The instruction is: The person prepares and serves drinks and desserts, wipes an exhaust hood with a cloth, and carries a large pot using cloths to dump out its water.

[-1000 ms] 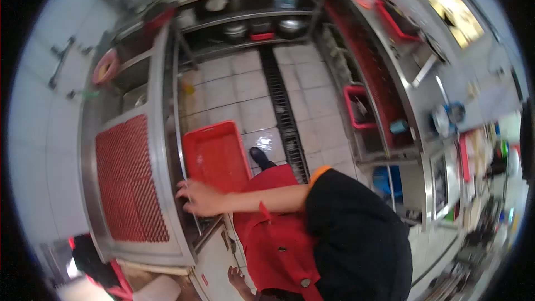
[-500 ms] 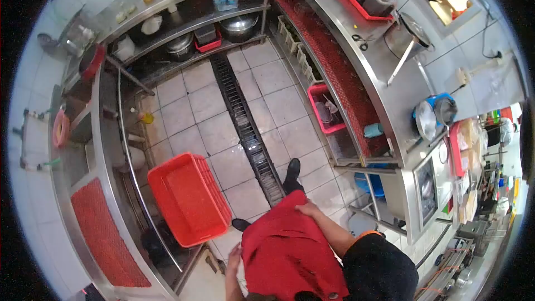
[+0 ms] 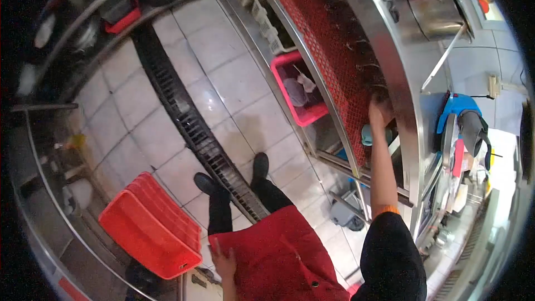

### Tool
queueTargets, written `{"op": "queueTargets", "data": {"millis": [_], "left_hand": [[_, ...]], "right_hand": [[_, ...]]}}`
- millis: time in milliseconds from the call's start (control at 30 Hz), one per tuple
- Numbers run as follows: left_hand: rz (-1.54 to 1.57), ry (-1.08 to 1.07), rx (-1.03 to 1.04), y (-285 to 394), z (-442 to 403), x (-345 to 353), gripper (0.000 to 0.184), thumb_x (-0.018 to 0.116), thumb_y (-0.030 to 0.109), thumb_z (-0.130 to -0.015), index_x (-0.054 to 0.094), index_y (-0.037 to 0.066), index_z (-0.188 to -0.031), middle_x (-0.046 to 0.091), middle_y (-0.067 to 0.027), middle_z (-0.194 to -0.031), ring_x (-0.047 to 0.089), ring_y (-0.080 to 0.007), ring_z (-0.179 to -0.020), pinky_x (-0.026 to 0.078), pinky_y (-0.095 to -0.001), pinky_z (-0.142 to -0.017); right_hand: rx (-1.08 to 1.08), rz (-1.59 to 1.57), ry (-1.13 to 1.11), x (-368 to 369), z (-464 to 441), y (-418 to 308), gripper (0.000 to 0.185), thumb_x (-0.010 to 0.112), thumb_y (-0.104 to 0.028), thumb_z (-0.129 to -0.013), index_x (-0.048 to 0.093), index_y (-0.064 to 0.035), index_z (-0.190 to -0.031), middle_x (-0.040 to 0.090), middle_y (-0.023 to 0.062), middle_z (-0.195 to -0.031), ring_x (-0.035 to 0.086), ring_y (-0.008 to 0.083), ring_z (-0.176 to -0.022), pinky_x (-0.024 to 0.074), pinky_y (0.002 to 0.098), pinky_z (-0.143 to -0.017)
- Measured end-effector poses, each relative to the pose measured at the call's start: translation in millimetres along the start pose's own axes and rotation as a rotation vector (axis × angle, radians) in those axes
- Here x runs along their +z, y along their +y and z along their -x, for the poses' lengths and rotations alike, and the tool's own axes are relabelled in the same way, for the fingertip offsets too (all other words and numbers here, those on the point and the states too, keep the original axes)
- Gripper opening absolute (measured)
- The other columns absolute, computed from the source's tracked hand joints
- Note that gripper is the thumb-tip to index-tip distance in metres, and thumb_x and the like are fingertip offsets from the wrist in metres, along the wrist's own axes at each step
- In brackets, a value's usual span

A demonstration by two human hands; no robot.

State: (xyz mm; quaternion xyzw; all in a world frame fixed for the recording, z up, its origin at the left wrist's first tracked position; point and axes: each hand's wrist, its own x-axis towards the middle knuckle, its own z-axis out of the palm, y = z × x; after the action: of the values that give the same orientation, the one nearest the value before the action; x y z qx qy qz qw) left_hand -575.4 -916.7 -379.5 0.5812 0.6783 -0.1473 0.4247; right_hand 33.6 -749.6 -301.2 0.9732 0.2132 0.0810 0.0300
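My right hand (image 3: pixel 380 112) reaches onto the shelf lined with red mesh (image 3: pixel 329 50), beneath the steel counter's edge. It is just above a small teal object (image 3: pixel 366 135); its fingers are blurred and partly shaded, so a grip cannot be made out. Low in the view, my left hand (image 3: pixel 224 261) hangs beside the red apron (image 3: pixel 278 251), fingers spread and holding nothing. A pink-red basket (image 3: pixel 305 118) with a few items in it stands on the lower shelf, left of my right hand.
A red crate (image 3: pixel 150 226) is at the lower left by a metal rail. A dark drain grate (image 3: pixel 189 117) crosses the tiled floor (image 3: pixel 223 89). A large steel pot (image 3: pixel 429 11) stands on the counter at the upper right, near a blue object (image 3: pixel 460 106).
The view has swung toward the right-hand counter. My right hand has left the apron and gone out to the mesh-lined shelf. My left hand remains low by the apron.
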Motion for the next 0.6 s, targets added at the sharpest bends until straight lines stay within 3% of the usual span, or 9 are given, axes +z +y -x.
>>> {"op": "queueTargets", "data": {"millis": [33, 100, 200, 233, 333, 500, 600], "left_hand": [[0.029, -0.035, -0.049, -5.9, -6.1, -1.9, 0.077, 0.061, 0.035, -0.077, 0.019, 0.024, -0.140, 0.023, -0.0299, -0.136, 0.028, -0.0448, -0.124, 0.029, -0.0472, -0.100], [-0.045, -0.032, -0.098, -8.2, -11.1, -2.0, 0.075, 0.060, 0.035, -0.077, 0.021, 0.023, -0.140, 0.024, -0.0289, -0.136, 0.029, -0.0429, -0.124, 0.029, -0.0466, -0.100], [-0.162, -0.050, -0.069, -10.1, -15.9, -9.4, 0.076, 0.061, 0.036, -0.077, 0.021, 0.021, -0.140, 0.026, -0.0280, -0.136, 0.029, -0.0417, -0.125, 0.029, -0.0471, -0.100], [-0.129, -0.054, -0.071, -14.4, -16.6, -9.0, 0.075, 0.061, 0.037, -0.077, 0.022, 0.021, -0.140, 0.027, -0.0277, -0.136, 0.029, -0.0415, -0.125, 0.028, -0.0474, -0.100], [-0.059, -0.072, -0.063, -24.4, -17.1, -12.5, 0.074, 0.060, 0.037, -0.078, 0.023, 0.020, -0.140, 0.028, -0.0267, -0.136, 0.028, -0.0409, -0.125, 0.027, -0.0482, -0.101], [0.022, -0.139, -0.059, -29.1, -20.6, -19.0, 0.073, 0.059, 0.038, -0.078, 0.024, 0.019, -0.139, 0.028, -0.0268, -0.136, 0.027, -0.0408, -0.125, 0.025, -0.0486, -0.102], [0.013, -0.148, -0.059, -38.6, -16.2, -15.5, 0.074, 0.059, 0.037, -0.078, 0.023, 0.018, -0.139, 0.028, -0.0272, -0.135, 0.027, -0.0416, -0.125, 0.024, -0.0491, -0.102]], "right_hand": [[0.035, 0.023, -0.074, 1.7, -10.9, -1.9, 0.053, 0.045, -0.045, -0.082, 0.053, -0.0048, -0.117, 0.050, 0.0250, -0.118, 0.046, 0.0412, -0.110, 0.0316, 0.0490, -0.096], [-0.031, -0.078, 0.045, 23.7, -37.2, 17.3, 0.053, 0.044, -0.048, -0.082, 0.058, -0.0058, -0.111, 0.053, 0.0217, -0.117, 0.049, 0.0394, -0.108, 0.0338, 0.0501, -0.093], [-0.108, 0.250, 0.341, 55.6, -40.6, 26.0, 0.056, 0.048, -0.051, -0.079, 0.058, -0.0052, -0.111, 0.055, 0.0204, -0.115, 0.052, 0.0387, -0.105, 0.0358, 0.0518, -0.090], [-0.076, 0.255, 0.252, 60.1, -42.9, 28.1, 0.058, 0.051, -0.052, -0.077, 0.059, -0.0037, -0.108, 0.055, 0.0198, -0.115, 0.050, 0.0376, -0.108, 0.0342, 0.0533, -0.091], [-0.102, 0.334, 0.578, 62.5, -32.4, 28.0, 0.056, 0.051, -0.050, -0.078, 0.061, -0.0020, -0.104, 0.055, 0.0206, -0.114, 0.049, 0.0368, -0.109, 0.0334, 0.0529, -0.092], [-0.042, 0.081, 0.184, 32.9, -27.4, 27.7, 0.054, 0.046, -0.050, -0.082, 0.059, -0.0057, -0.109, 0.053, 0.0187, -0.118, 0.048, 0.0370, -0.111, 0.0339, 0.0490, -0.094], [-0.076, -0.033, 0.145, 38.0, -31.9, 35.3, 0.055, 0.044, -0.052, -0.083, 0.057, -0.0077, -0.112, 0.052, 0.0178, -0.119, 0.047, 0.0365, -0.111, 0.0347, 0.0458, -0.094]]}}
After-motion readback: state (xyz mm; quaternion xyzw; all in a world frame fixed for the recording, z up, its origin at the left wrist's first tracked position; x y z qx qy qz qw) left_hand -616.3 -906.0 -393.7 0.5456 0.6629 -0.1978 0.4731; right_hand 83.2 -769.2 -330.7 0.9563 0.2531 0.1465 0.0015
